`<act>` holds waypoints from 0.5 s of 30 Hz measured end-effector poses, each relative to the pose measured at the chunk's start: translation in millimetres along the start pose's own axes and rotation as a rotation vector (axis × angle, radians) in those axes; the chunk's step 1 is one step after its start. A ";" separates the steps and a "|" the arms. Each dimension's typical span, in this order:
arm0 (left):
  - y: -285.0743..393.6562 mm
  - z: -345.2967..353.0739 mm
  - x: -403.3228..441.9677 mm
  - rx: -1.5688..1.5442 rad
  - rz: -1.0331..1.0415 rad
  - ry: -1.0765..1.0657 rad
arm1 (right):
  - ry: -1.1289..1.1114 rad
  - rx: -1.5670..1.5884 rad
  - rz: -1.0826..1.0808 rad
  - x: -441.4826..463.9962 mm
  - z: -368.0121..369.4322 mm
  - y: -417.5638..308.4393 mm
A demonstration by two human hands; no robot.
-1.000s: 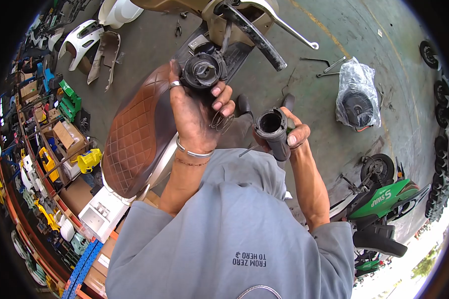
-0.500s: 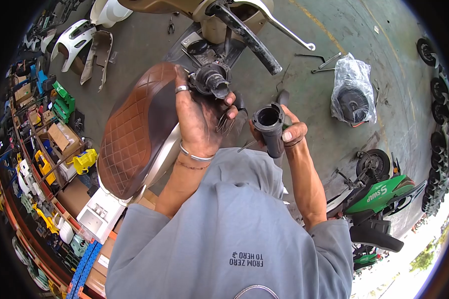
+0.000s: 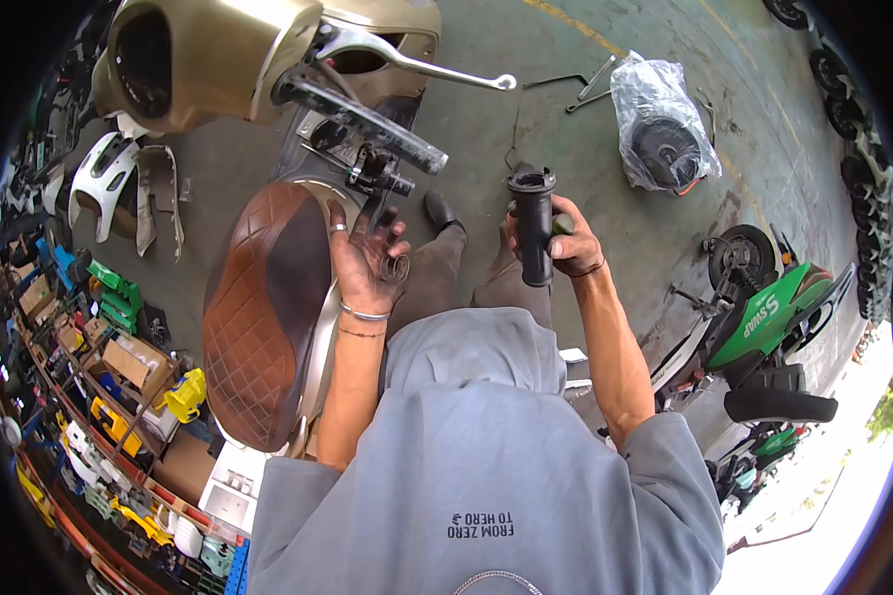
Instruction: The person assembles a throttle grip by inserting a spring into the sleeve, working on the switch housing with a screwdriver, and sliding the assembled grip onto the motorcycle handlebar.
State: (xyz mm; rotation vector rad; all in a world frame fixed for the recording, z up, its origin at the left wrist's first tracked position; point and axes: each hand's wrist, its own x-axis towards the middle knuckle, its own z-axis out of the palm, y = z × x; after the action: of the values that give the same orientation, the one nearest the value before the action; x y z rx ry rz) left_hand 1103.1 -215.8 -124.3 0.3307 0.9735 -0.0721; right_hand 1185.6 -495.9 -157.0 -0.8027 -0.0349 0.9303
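My left hand (image 3: 367, 268), palm up with fingers curled, holds a black cylindrical mechanical part (image 3: 379, 180) whose lower end runs in among the fingers. A small coil of thin wire (image 3: 395, 268) hangs by those fingers. My right hand (image 3: 573, 243) grips a black handlebar grip tube (image 3: 536, 233) upright, its flanged, notched end on top. Pressed in the same hand is a green handle (image 3: 563, 224), probably a screwdriver's; its shaft is hidden. Just beyond the left hand a bare handlebar (image 3: 367, 124) with a silver brake lever (image 3: 417, 64) projects from the scooter.
The scooter's brown quilted seat (image 3: 253, 317) lies left of my left arm, its gold front cover (image 3: 208, 59) ahead. A plastic-wrapped wheel (image 3: 665, 139) and metal tools (image 3: 590, 84) lie on the floor. A green motorbike (image 3: 774, 317) stands right; parts shelves (image 3: 119, 397) line the left.
My view has shifted, showing more of the gold cover. The grip tube has tipped from facing me to upright. The left hand's part has turned away and moved farther from me.
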 end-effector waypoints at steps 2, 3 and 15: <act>-3.3 -30.2 20.8 -0.157 -0.177 -0.001 | 0.162 -0.072 -0.033 -6.3 -15.7 -6.7; -8.6 -32.8 26.0 -0.223 -0.279 -0.015 | 0.240 -0.106 -0.048 -8.8 -24.5 -10.0; -161.3 20.8 114.1 -0.429 -0.694 -0.015 | 1.125 -0.103 0.073 93.3 -302.6 104.5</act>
State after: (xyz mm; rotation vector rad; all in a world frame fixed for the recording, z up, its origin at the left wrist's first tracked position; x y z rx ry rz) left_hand 1150.7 -365.1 -246.5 -0.4116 1.0241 -0.4879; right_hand 1277.7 -575.0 -467.6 -1.3343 0.9340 0.4406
